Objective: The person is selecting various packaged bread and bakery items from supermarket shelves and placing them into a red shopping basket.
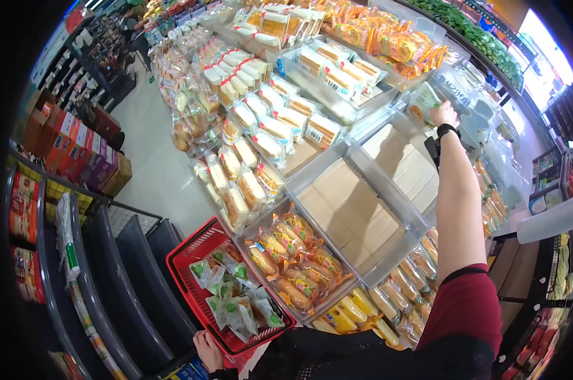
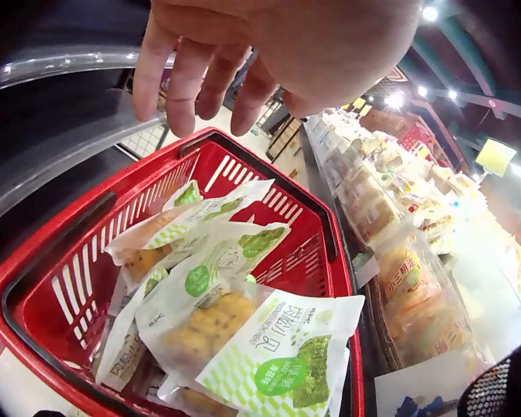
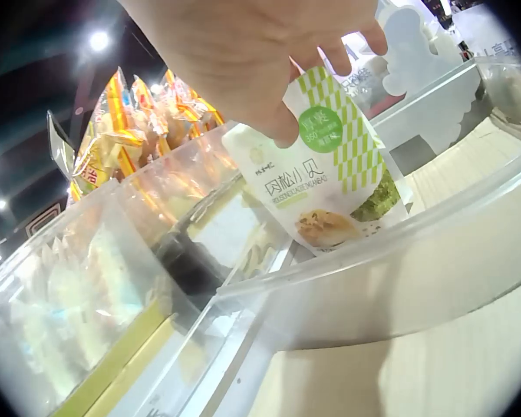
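Observation:
My right hand (image 1: 443, 115) reaches far across the display and pinches the top of a white packet with green checks (image 1: 425, 101) over a clear bin. In the right wrist view the right hand (image 3: 295, 95) holds this packet (image 3: 330, 165) upright behind the bin's clear wall (image 3: 399, 278). A red shopping basket (image 1: 188, 240) stands low at the front with several of the same green-and-white packets (image 1: 236, 297) in it. My left hand (image 1: 207, 351) is at the basket's near corner. Its fingers (image 2: 200, 95) hang loose above the basket rim (image 2: 30, 278) and the packets (image 2: 234, 313), holding nothing.
Clear plastic bins of wrapped breads and cakes (image 1: 261, 126) fill the sloped display. Two bins (image 1: 356, 202) show bare wooden bases. A bin of orange-wrapped buns (image 1: 292, 259) sits right beside the basket. Dark shelving (image 1: 58, 266) stands at left across the pale aisle floor (image 1: 147, 145).

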### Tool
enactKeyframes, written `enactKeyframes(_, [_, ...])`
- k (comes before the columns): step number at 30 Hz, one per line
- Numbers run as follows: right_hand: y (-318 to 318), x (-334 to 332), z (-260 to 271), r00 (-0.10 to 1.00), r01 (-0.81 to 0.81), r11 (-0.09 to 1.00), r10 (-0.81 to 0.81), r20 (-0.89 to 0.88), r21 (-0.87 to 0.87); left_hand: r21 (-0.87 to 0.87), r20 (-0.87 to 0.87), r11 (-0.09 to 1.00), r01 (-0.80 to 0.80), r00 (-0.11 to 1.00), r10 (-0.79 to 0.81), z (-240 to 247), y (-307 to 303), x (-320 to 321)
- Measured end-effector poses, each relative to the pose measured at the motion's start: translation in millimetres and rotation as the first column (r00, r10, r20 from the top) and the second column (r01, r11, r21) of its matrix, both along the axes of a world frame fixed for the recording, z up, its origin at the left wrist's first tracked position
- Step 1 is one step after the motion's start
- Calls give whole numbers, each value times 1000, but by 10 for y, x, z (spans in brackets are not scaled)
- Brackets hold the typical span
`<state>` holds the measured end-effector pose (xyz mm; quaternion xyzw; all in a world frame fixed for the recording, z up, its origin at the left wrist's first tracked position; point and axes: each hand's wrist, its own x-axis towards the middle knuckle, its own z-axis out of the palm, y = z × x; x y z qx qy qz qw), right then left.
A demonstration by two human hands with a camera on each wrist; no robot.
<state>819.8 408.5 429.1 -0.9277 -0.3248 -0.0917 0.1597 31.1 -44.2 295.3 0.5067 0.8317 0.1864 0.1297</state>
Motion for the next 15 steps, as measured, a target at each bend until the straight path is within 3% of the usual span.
enactKeyframes(2, [-92,-16,121,999,-37,989,40,17,-141,7,-7,997,81,997,-81,36,-4,22])
enactKeyframes(3, [-98,72,71,999,-35,998,34,-17,-54,-25,-23,996,87,996,-87,28,-178,-4])
enactKeyframes(5, [-130,312,-39,997,-58,995,61,-39,76,-30,-17,986,163,986,-163,76,268,-25])
enactKeyframes(6, [-168,390,-80,996,-88,989,91,-26,118,-44,-14,988,147,989,-148,148,24,24])
enactKeyframes(8, [-372,490,52,969,-245,956,245,22,160,-1,-2,992,127,992,-127,103,-11,-17])
enactKeyframes(9, [-243,663,-260,950,-252,961,223,217,114,-9,-26,995,100,995,-100,81,-321,-95])
enactKeyframes(10, [-505,642,220,912,-393,885,339,232,251,25,-31,988,150,988,-149,69,-73,-44])
enactKeyframes(11, [-974,82,857,908,-212,836,360,-214,506,34,8,987,158,987,-158,17,156,9])
enactKeyframes(12, [-932,95,779,942,-325,889,334,30,324,18,-38,992,128,991,-127,104,-106,-29])
enactKeyframes(13, [-1126,72,846,712,-625,761,463,528,174,9,-13,994,113,994,-113,104,-153,-48])
enactKeyframes(14, [-1689,-819,1240,728,-393,418,686,-1,819,41,55,989,140,988,-142,92,7,23])
enactKeyframes(15, [-1786,-1104,1275,721,-426,440,693,3,790,27,19,994,110,994,-110,139,-228,-38])
